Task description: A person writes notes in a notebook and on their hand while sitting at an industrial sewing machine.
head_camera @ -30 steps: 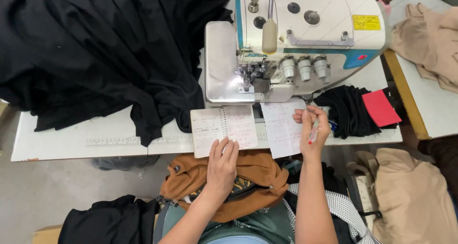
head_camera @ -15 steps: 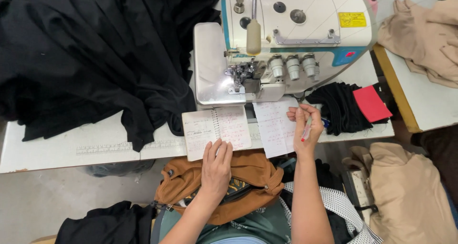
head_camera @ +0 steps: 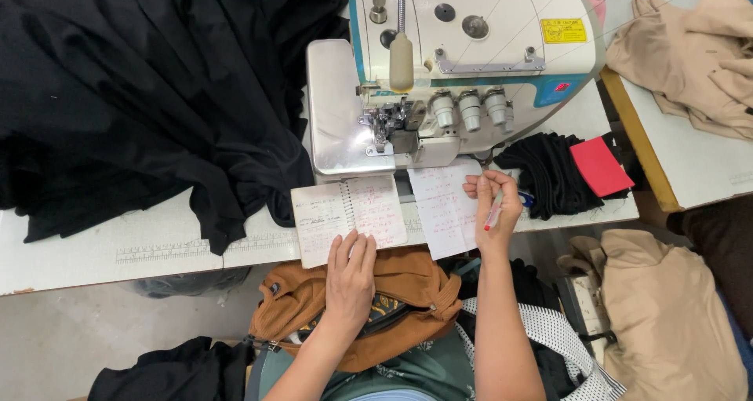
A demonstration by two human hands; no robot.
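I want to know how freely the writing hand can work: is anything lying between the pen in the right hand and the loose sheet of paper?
Nothing visible does. The right hand holds the pen at the right edge of the loose sheet, whose surface is bare. The left hand rests at the open notebook, off to the side.

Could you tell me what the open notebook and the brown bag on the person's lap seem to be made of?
The notebook looks like plain matte paper: thin, flat white pages with handwriting on them. The brown bag seems to be soft woven cloth, perhaps canvas: it slumps, creases, and shows no shine.
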